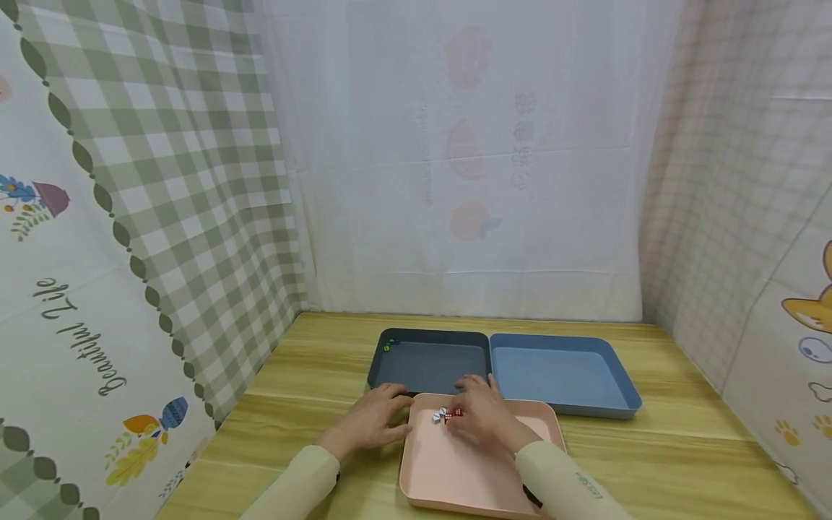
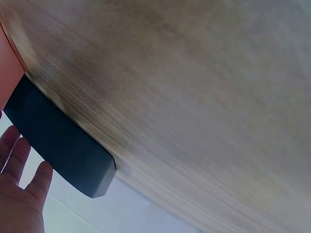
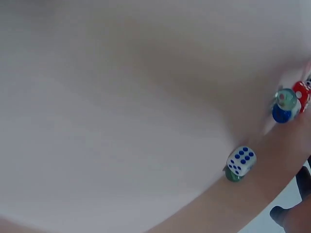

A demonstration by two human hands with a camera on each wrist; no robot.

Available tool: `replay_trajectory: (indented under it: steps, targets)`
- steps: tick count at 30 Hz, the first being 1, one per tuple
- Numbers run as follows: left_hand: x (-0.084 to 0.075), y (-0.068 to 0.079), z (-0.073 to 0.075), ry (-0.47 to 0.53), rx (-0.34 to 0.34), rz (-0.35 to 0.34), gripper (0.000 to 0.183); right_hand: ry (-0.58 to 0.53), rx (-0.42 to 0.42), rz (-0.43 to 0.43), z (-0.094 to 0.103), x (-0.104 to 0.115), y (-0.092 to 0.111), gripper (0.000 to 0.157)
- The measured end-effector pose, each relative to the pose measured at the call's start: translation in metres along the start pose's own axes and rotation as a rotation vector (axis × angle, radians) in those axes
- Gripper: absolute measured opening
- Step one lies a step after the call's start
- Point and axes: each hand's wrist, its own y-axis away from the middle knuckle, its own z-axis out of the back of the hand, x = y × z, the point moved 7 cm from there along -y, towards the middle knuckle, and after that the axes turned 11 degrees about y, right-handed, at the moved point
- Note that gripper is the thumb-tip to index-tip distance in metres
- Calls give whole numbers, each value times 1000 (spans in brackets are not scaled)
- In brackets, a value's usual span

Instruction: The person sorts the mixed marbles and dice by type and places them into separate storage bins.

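Note:
In the head view a pink tray (image 1: pixel 468 477) lies at the front. Near its far left side, red dice (image 1: pixel 448 418) and white dice (image 1: pixel 437 418) sit close together. My right hand (image 1: pixel 484 415) hovers over the tray, thumb and fingers apart, right beside the red dice. At the tray's left rim is my left hand (image 1: pixel 372 419), fingers loosely bent and holding nothing. The right wrist view shows a white die (image 3: pixel 241 160) with blue pips, a green marble (image 3: pixel 234 175) partly hidden by it, a blue marble (image 3: pixel 282 113), a pale green marble (image 3: pixel 285 99) and a red die (image 3: pixel 301 94).
Behind the pink tray stand a dark tray (image 1: pixel 432 365), with small green items (image 1: pixel 388 347) in its far left corner, and a blue tray (image 1: pixel 559 368) to its right. All three are on a wood-patterned table (image 1: pixel 312 361), enclosed by hanging cloths on three sides.

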Motion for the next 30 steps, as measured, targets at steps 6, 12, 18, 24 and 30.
replay_trajectory:
  steps: [6,12,18,24,30]
  targets:
    - [2,0,-1,-1,12,4,47,-41,-32,-56,10,-9,-1,6]
    - [0,2,1,2,5,-20,46,-67,-53,-104,18,-18,0,5]
    - [0,4,2,15,8,-9,46,-78,-85,-115,30,-28,-1,8]
    - [-1,3,1,14,16,-2,48,-90,-122,-134,45,-46,-1,8]
    - [0,1,1,5,14,-6,47,-93,-149,-153,58,-66,2,5]
